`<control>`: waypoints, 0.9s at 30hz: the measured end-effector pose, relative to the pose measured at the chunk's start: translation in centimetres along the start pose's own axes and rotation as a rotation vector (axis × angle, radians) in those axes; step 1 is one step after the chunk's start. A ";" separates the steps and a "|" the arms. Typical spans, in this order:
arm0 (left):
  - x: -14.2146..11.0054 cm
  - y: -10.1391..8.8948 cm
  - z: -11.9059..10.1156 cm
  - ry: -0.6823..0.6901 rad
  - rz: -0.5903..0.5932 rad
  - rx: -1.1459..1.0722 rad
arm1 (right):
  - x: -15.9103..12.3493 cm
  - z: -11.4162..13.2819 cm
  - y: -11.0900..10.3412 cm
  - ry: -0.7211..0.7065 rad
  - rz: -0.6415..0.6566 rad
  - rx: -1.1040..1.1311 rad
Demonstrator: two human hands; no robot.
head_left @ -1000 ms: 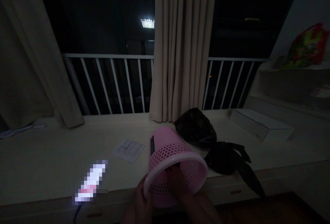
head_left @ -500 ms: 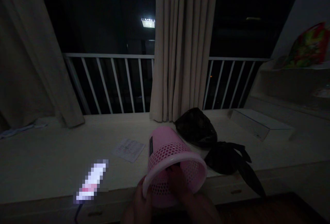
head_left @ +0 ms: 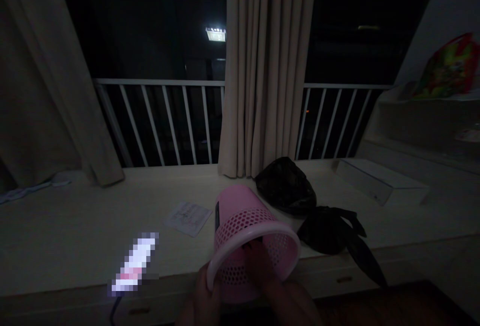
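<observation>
Gripping one pink basket (head_left: 235,202), left hand (head_left: 207,293); right hand (head_left: 258,263) inside, hold unclear; two black bags (head_left: 287,186) (head_left: 324,233) beside.

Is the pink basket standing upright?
No, the pink basket is tilted over, its mouth facing the camera, with the left hand holding its rim.

Over the past second, small shifts only. Slight roll of the pink basket (head_left: 238,198), enough to carry the dark label (head_left: 217,216) farther round toward the left edge; now seen as a thinner strip than before. Also a slight drift to the left across the surface: a narrower gap to the paper sheet (head_left: 189,218), nearly closed in this view, and a little more clearance from the tied black bag (head_left: 326,231) on the other side. Along with the rim (head_left: 224,250), a little lower and farther left: the left hand (head_left: 206,293).
</observation>
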State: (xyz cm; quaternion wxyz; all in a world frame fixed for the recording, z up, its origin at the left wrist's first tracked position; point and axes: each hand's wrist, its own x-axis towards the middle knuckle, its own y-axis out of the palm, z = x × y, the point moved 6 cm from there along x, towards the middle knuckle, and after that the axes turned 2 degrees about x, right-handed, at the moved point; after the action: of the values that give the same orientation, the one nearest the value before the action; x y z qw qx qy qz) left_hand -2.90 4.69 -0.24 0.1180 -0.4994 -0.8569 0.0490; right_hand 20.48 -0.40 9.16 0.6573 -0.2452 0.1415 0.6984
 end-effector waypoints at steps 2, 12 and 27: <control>0.1 0.1 0.1 0.008 0.004 -0.008 | 0.4 -0.5 -0.2 -0.011 0.009 -0.005; 0.1 0.0 0.3 0.001 0.024 0.014 | 0.3 -0.1 0.5 0.002 0.016 0.099; -0.4 1.1 -0.8 0.026 0.091 0.037 | 1.7 -1.4 0.4 -0.083 0.027 -0.029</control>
State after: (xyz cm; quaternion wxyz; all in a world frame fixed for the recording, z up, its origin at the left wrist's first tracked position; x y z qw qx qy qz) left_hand -1.60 4.81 0.21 0.1357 -0.5363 -0.8306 0.0636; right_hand 20.24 0.34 7.04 0.6495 -0.2238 0.1072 0.7187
